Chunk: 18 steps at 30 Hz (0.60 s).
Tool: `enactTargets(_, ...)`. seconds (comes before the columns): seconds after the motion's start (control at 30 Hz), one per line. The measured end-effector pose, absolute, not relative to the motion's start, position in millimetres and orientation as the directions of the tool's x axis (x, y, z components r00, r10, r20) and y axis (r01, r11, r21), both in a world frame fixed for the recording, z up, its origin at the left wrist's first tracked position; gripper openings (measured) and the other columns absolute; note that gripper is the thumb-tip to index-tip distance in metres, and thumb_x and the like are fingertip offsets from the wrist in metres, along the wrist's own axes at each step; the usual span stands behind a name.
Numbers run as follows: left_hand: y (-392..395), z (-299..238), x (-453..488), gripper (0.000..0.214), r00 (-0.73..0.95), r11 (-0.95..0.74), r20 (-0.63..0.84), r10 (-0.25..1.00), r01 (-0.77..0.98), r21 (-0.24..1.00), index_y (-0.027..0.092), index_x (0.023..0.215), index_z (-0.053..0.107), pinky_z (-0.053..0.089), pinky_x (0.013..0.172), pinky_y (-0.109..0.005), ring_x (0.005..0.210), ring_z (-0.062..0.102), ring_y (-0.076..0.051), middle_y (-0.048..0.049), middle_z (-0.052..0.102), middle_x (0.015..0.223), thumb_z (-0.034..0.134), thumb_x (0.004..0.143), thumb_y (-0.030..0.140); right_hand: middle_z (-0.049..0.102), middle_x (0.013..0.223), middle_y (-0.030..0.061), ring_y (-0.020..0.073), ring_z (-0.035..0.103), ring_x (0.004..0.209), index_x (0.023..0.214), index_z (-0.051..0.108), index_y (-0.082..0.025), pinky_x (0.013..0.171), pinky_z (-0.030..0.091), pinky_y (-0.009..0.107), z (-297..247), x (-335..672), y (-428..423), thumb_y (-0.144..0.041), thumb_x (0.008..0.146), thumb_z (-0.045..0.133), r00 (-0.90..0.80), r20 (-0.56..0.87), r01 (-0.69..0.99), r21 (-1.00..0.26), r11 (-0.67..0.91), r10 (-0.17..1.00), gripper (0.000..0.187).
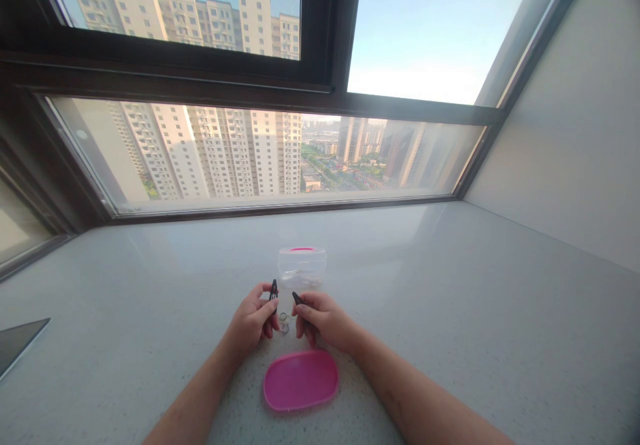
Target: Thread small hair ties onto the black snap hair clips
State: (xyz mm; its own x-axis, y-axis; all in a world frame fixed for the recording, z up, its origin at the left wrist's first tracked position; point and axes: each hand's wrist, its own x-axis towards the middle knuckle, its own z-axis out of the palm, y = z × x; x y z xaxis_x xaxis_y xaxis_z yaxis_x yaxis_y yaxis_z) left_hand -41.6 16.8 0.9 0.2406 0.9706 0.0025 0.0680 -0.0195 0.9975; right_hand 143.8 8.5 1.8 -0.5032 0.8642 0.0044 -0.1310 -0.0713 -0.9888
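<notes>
Between the fingers of my left hand [255, 317] is a black snap hair clip [273, 290], its narrow end pointing up. My right hand [323, 318] pinches a second black hair clip [298, 298], tilted toward the left. The two clips are apart. On the counter in the gap between my hands lie small rings [284, 324]. Just beyond stands a clear container [302, 262] with a pink spot at its top and small things inside that I cannot make out. Nearer to me, below both hands, rests a pink oval tray or lid [301, 382].
A pale speckled counter [450, 312] spreads around my hands up to a dark window frame [240, 216]. At the far left edge lies a flat dark panel [23, 345]. A white wall [575, 132] rises on the right.
</notes>
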Motion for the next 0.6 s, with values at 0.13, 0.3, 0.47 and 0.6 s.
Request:
enactTargets(0.13, 16.7, 2.4, -41.4, 0.029, 0.246, -0.026, 0.007, 0.969, 0.074, 0.997, 0.017, 0.097, 0.046, 0.029, 0.033, -0.015, 0.031, 0.045, -0.008, 0.0041, 0.062, 0.046, 0.055, 0.082, 0.04, 0.06, 0.052, -0.0025, 0.008, 0.044, 0.031, 0.081, 0.055, -0.016, 0.032, 0.037, 0.019, 0.3, 143.4, 9.9, -0.049, 0.076, 0.061, -0.499, 0.003, -0.143, -0.987, -0.079, 0.867, 0.034)
enactTargets(0.3, 16.0, 2.6, -41.2, 0.026, 0.25, -0.029, 0.006, 0.968, 0.086, 0.996, 0.017, 0.097, 0.046, 0.029, 0.033, -0.015, 0.031, 0.045, -0.008, 0.0042, 0.061, 0.046, 0.053, 0.082, 0.038, 0.06, 0.051, -0.0025, 0.0077, 0.044, 0.032, 0.081, 0.055, -0.016, 0.032, 0.037, 0.019, 2.3, 143.0, 8.3, -0.05, 0.076, 0.061, -0.495, 0.003, -0.135, -0.988, -0.074, 0.869, 0.035)
enactTargets(0.47, 17.5, 0.3, -41.6, 0.025, 0.254, -0.038, 0.015, 0.967, 0.086, 0.996, 0.017, 0.098, 0.046, 0.029, 0.032, -0.015, 0.031, 0.045, -0.008, 0.0039, 0.062, 0.046, 0.052, 0.084, 0.037, 0.06, 0.051, -0.0023, 0.0079, 0.044, 0.032, 0.08, 0.055, -0.015, 0.032, 0.037, 0.019, 2.0, 143.3, 7.8, -0.05, 0.075, 0.061, -0.496, 0.0, -0.139, -0.987, -0.08, 0.868, 0.036)
enactTargets(0.6, 18.3, -0.3, -42.2, 0.025, 0.257, -0.04, 0.017, 0.966, 0.086, 0.995, 0.017, 0.097, 0.046, 0.029, 0.032, -0.014, 0.031, 0.046, -0.008, 0.0039, 0.062, 0.046, 0.052, 0.084, 0.037, 0.06, 0.051, -0.0023, 0.0079, 0.043, 0.032, 0.081, 0.055, -0.015, 0.032, 0.037, 0.019, 1.4, 143.6, 8.5, -0.051, 0.075, 0.061, -0.497, -0.001, -0.138, -0.987, -0.079, 0.868, 0.036)
